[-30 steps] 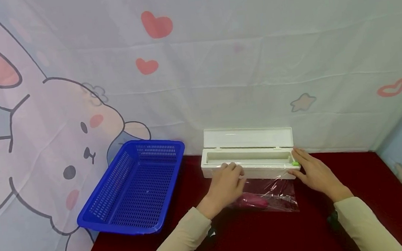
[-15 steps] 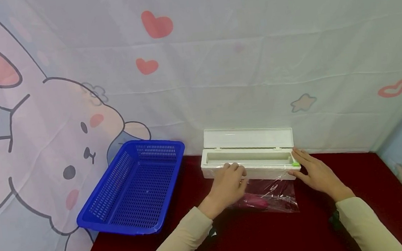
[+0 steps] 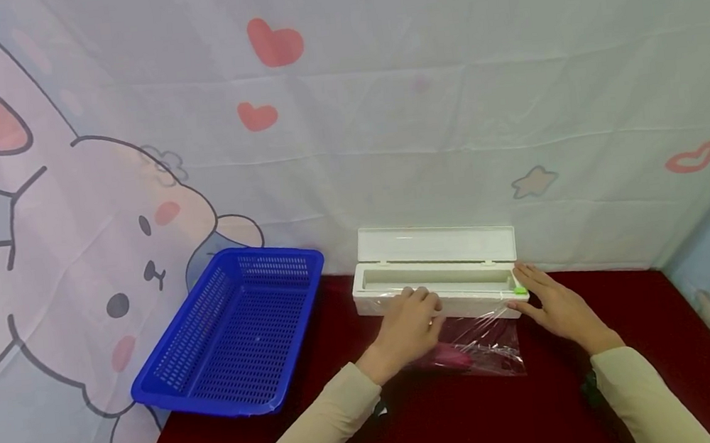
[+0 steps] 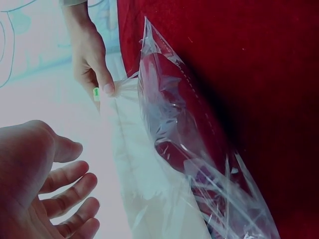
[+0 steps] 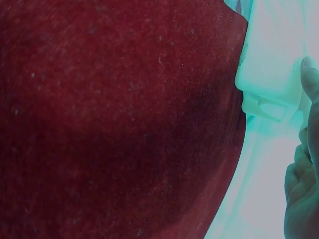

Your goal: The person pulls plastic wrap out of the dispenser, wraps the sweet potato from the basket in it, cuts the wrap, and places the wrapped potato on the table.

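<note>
Head view: I can see the white box (image 3: 466,303) lid open on the red worktop (image 3: 477,424), clear film (image 3: 496,352) spilling off its front. Left hand (image 3: 407,327) hangs over that edge, fingers loosely curled and apart; right hand (image 3: 561,307) has the box's right end pinched between thumb and fingers.

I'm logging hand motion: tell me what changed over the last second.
The left hand moved slightly right along the box. Nothing was visibly grasped or released. The right hand stayed at the box's right end; the lid stayed open, and the film and basket stayed put.
</note>
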A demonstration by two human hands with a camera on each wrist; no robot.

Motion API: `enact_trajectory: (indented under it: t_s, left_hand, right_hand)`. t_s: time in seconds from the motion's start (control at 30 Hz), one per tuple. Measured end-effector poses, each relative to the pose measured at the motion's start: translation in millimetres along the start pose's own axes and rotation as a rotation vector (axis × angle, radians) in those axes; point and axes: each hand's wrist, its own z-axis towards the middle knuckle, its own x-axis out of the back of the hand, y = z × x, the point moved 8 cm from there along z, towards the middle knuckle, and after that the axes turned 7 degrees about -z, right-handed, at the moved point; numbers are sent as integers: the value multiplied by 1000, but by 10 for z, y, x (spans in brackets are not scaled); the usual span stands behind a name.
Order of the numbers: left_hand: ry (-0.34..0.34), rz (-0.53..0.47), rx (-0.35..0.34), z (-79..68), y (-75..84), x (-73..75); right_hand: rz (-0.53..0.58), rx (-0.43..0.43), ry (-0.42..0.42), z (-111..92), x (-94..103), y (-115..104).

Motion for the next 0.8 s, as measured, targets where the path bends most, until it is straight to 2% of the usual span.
enact_trajectory:
  t_s: [0.23, 0.47, 0.8]
  left_hand:
    - [-7, -6, -37, 106, 61, -83]
    - [-45, 4, -64, 269, 156, -171]
    - [-10, 59, -160, 452, 381, -268]
  right_hand:
    - [3, 7, -4, 3, 19, -7]
    - [-64, 19, 25, 6, 67, -2]
    - [-119, 30, 93, -6, 74, 17]
